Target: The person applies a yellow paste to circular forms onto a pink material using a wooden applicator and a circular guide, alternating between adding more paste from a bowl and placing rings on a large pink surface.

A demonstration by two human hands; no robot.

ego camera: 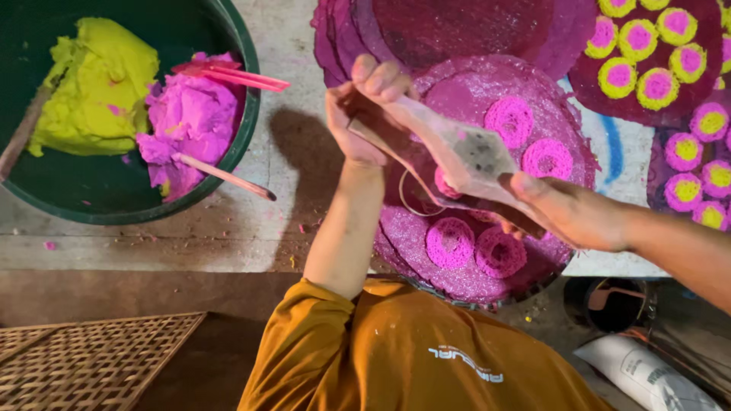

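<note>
Both hands, left (365,114) and right (563,209), have fingers pinching a piping bag (457,152); green tub (247,114) of yellow dough (91,84) and pink dough (190,122) lies beyond my left fingers.

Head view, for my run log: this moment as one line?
left hand: grips piping bag top | right hand: holds its lower end | below: purple disc, pink rings

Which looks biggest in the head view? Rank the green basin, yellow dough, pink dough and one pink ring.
1. Green basin, partly cut off.
2. Yellow dough.
3. Pink dough, close to the yellow; unsure.
4. Pink ring.
</note>
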